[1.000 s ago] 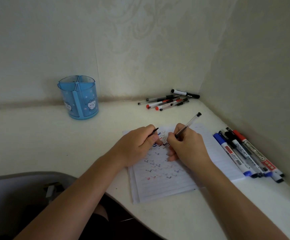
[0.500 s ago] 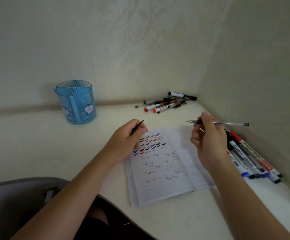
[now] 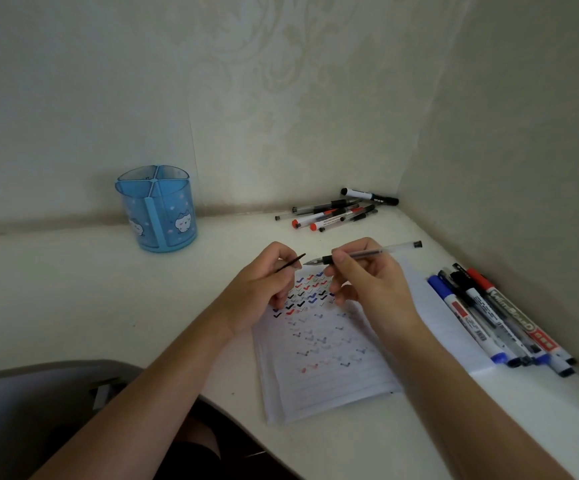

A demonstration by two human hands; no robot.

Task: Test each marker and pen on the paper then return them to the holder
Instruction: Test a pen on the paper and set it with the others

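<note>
Two hands: both held above the paper, close together, not touching.
Holder: blue, upright by the back wall, well left of the hands.
Left hand: fingers curled, pinching a thin black cap, which points right.
Pen: uncapped, roughly level, nib to the left, just short of the cap.
Right hand: thumb and fingers grip the pen near the nib.
Back pens: loose pile in the corner.
Markers: row along the paper's right edge.
</note>
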